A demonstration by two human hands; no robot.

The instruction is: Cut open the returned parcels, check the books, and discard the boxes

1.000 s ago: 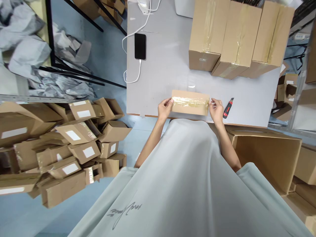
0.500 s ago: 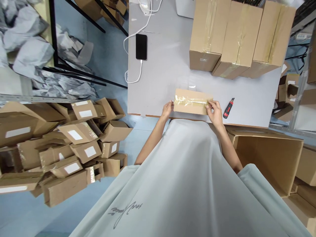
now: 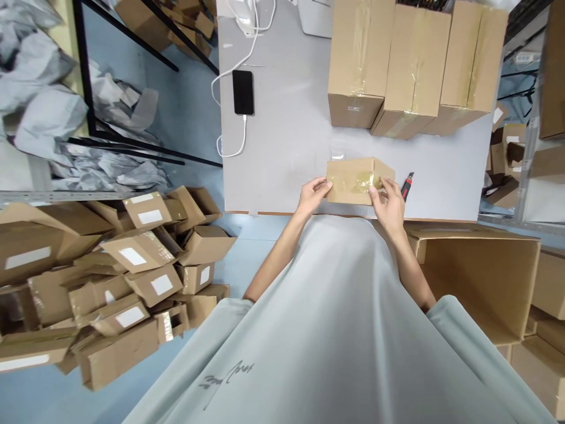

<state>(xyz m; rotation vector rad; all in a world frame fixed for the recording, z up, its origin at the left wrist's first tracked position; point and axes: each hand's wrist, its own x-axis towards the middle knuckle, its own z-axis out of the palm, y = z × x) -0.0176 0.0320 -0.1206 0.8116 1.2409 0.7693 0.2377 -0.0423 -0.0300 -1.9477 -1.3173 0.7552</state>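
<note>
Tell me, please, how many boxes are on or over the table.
4: three larger boxes side by side, far right, one small box between left hand and right hand; more may be hidden.

A black phone [image 3: 243, 92] lies on the gray table [image 3: 286, 135], with a white cord [image 3: 245, 132] plugged into it. Three big brown boxes [image 3: 401, 65] stand in a row at the back, with shiny tape [image 3: 362, 50] on top. On the left is a messy pile of boxes [image 3: 148, 285], some with white stickers [image 3: 162, 285]. Gray bags [image 3: 53, 121] are heaped behind it.
</note>
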